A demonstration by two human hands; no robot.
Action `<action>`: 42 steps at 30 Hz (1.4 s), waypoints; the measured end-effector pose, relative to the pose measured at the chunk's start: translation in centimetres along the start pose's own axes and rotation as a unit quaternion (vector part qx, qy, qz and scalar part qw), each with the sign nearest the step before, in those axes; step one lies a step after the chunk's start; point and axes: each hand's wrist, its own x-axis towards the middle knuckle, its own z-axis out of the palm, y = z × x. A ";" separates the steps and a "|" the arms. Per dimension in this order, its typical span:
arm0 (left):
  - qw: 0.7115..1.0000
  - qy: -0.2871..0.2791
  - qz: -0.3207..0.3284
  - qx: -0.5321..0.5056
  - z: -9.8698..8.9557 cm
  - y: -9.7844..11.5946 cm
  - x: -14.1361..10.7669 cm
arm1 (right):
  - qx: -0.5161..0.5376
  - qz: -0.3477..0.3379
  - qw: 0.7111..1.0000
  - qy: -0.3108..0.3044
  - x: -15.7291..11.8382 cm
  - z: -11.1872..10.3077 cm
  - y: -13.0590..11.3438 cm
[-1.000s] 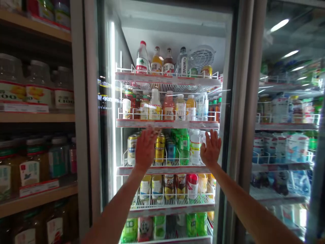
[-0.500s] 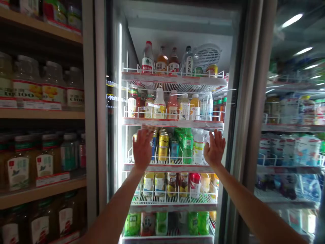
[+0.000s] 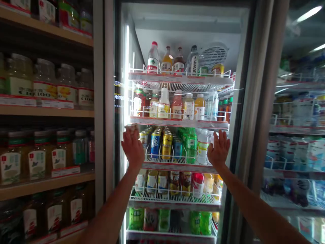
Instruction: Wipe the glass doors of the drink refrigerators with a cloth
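My left hand [image 3: 133, 149] is raised, fingers up and somewhat apart, at the left side of a lit drinks cooler [image 3: 188, 26]. A faint patch like a reflection shows at its fingertips. It holds nothing that I can see. My right hand [image 3: 218, 149] is raised with spread fingers at the right side, in front of the third shelf. Between the hands stand a blue can [image 3: 155, 145], a gold can [image 3: 167, 145], green bottles [image 3: 191, 145] and a clear bottle [image 3: 202, 147]. Whether either hand touches the glass is unclear.
Wooden shelves [image 3: 50, 111] with jars and bottles stand at the left. Upper cooler shelves hold bottles of juice [image 3: 199, 106] and water [image 3: 153, 59]; lower ones hold more drinks [image 3: 163, 181]. A thick metal frame [image 3: 262, 84] separates another stocked cooler [image 3: 299, 128] at the right.
My left hand has moved left, away from my right hand, uncovering more of the cans. The view has shifted slightly, so the cooler appears further right.
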 end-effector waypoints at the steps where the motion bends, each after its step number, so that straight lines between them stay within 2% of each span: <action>1: 0.999 0.025 -0.035 -0.002 -0.2 -0.7 0.6 | 0.001 0.002 1.000 0.000 0.0 0.0 -0.1; 3: 0.998 0.039 -0.037 -0.017 0.0 0.0 0.7 | 0.005 0.006 1.000 0.000 0.0 0.0 -0.1; 5: 0.998 -0.006 0.041 -0.044 1.0 3.0 -0.3 | 0.007 0.004 1.000 -0.004 0.0 0.0 0.0; 7: 0.984 -0.072 0.149 -0.068 2.0 6.1 -1.6 | 0.007 0.002 1.000 -0.008 0.0 -0.1 0.2; 9: 0.968 -0.109 0.215 -0.067 2.3 7.1 -2.0 | 0.006 0.002 1.000 -0.012 -0.1 -0.1 0.4; 11: 0.977 -0.094 0.188 -0.041 1.7 5.3 -1.3 | 0.005 0.005 1.000 -0.015 -0.1 -0.1 0.4; 14: 0.999 -0.001 0.035 -0.002 0.3 0.8 0.5 | 0.001 0.006 1.000 -0.015 -0.1 0.0 0.3; 16: 0.999 0.040 -0.017 -0.003 0.1 -0.1 0.9 | -0.002 0.010 1.000 -0.013 -0.1 0.0 0.2; 18: 0.999 0.017 0.024 -0.020 0.6 1.9 0.0 | -0.003 0.011 1.000 -0.011 -0.1 0.0 0.2; 21: 0.975 -0.080 0.199 -0.052 2.0 6.9 -2.4 | -0.001 0.002 1.000 -0.009 -0.1 -0.1 0.2; 23: 0.954 -0.119 0.270 -0.057 2.4 8.5 -3.1 | 0.005 -0.001 1.000 -0.010 0.0 -0.2 0.3; 25: 0.961 -0.115 0.247 -0.046 2.1 7.2 -2.4 | 0.011 0.006 1.000 -0.017 0.0 -0.2 0.2; 29: 0.998 -0.028 0.051 -0.028 0.7 1.6 1.9 | 0.019 0.018 0.999 -0.027 0.0 -0.2 0.0; 31: 0.999 0.010 -0.010 -0.037 0.6 1.2 3.3 | 0.019 0.018 0.999 -0.020 0.0 -0.2 -0.1; 32: 0.999 0.013 -0.012 -0.047 0.9 2.0 3.4 | 0.018 0.017 1.000 -0.016 0.0 -0.2 -0.1; 34: 0.996 -0.020 0.041 -0.071 1.8 5.1 2.7 | 0.019 0.013 1.000 -0.010 0.0 -0.1 0.0; 36: 0.980 -0.084 0.153 -0.095 2.8 8.7 1.5 | 0.019 0.006 1.000 -0.007 0.0 -0.1 0.1; 38: 0.951 -0.142 0.256 -0.102 3.5 10.8 0.8 | 0.015 -0.003 1.000 0.002 0.0 -0.1 0.2; 39: 0.943 -0.156 0.279 -0.096 3.5 10.9 0.9 | 0.014 -0.007 1.000 0.004 0.0 0.0 0.2; 40: 0.946 -0.154 0.273 -0.085 3.4 10.5 1.3 | 0.014 -0.010 1.000 0.004 -0.1 0.0 0.3; 42: 0.972 -0.116 0.196 -0.060 2.8 8.5 2.6 | 0.018 -0.005 1.000 -0.001 -0.2 0.1 0.4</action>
